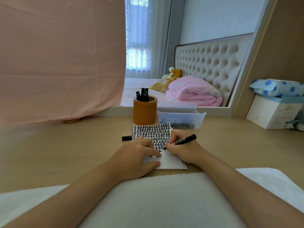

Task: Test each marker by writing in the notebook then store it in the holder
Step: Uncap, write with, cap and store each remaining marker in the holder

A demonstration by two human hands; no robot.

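Note:
A small notebook [154, 132] lies open on the wooden desk, its page filled with rows of black marks. My right hand [182, 148] grips a black marker [185, 139] with its tip on the page's lower white part. My left hand [136, 155] rests flat on the notebook's lower left. A black marker cap [126, 137] lies just left of the notebook. Behind the notebook stands a brown round holder [144, 112] with several black markers [142, 94] upright in it.
A clear plastic tray [181, 117] holding dark markers sits right of the holder. A white box [273, 111] with a blue dotted pack on it stands at the right. A pink cloth [60, 63] hangs at the back left over a mirror. A white towel [156, 195] covers my lap.

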